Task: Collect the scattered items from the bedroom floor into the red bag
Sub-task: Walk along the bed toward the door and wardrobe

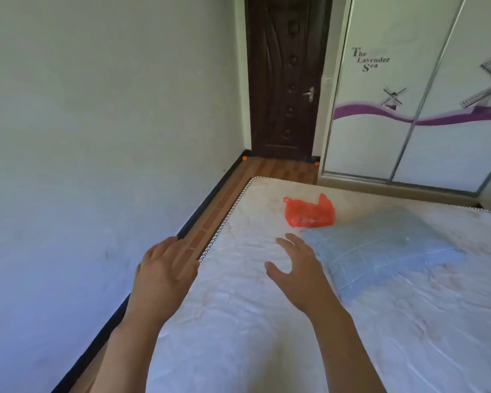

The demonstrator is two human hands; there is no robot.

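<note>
Red bag (309, 213) on mattress (238, 321); both hands (left (165, 275), right (295, 268)) outstretched, fingers spread, empty.

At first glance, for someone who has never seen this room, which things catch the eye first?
The crumpled red plastic bag stands out most, lying on the pale bare mattress near its far end, beside a light blue checked pillow. Next come the person's open left hand and right hand, stretched forward over the mattress. Behind stands a dark brown carved wooden door.
</note>
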